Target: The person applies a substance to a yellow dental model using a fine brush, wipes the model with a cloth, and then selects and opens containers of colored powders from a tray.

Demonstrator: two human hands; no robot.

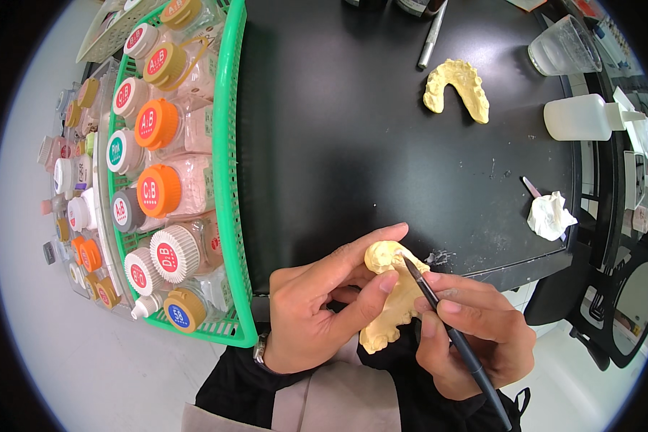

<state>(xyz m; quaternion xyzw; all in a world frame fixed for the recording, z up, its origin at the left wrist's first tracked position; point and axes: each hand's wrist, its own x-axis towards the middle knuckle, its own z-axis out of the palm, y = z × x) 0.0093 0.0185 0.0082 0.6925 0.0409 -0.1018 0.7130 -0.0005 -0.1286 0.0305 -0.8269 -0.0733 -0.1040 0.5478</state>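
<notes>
1. Just below the fingers, a pale beige cloth apron (338,403) covers the person's lap; a silver metal wristwatch (260,348) sits behind the left fingers, on the wrist.
2. The left hand (311,309) has its thumb and index finger clamped on a yellow, rough plaster dental cast (408,291), thumb on the facing side, index finger behind its upper end.
3. The right hand (482,331) has its thumb and fingers closed together on a slim black pen-shaped tool (468,356). The tool's pointed tip is at the cast's upper end, between the two hands' fingertips.
4. Left of the left fingers stands a green plastic lattice basket (228,165), packed with clear jars under orange, white, grey and tan lids, among them a ribbed orange lid (158,191).
5. Beyond the fingers spreads a smooth black tabletop (324,144).
6. Beyond and right of the right fingers lies a crumpled white wad (549,216) with a thin handle poking out.
7. Farther that way is a translucent white plastic bottle (579,119).
8. Well ahead of the fingers lie a yellow horseshoe-shaped plaster cast (457,75), a clear plastic cup (563,47) to its right, and a slender silver metal rod (432,36).
</notes>
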